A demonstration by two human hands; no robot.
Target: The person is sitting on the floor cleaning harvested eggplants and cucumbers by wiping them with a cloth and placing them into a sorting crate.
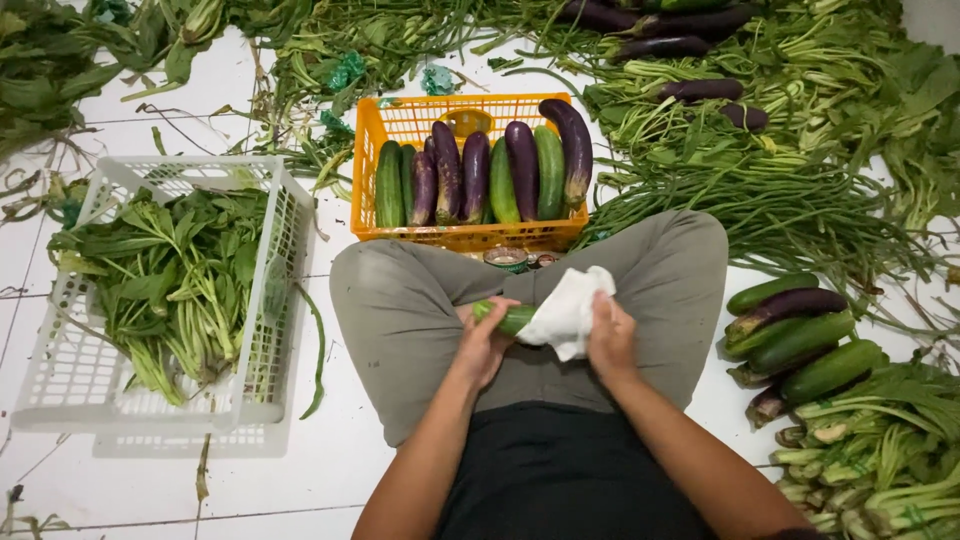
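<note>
I sit cross-legged on a white tiled floor. My left hand [483, 345] grips the end of a green cucumber [508, 317] over my lap. My right hand [611, 340] presses a white cloth [567, 310] around the cucumber's other end. Just beyond my knees stands an orange crate [400, 125] holding several cucumbers and purple eggplants side by side.
A white crate [60, 380] with leafy greens sits at left. A pile of cucumbers and eggplants [795, 335] lies at right, with bundled greens [880, 460] below it. Long beans [780, 200], more eggplants [690, 45] and loose leaves cover the far floor.
</note>
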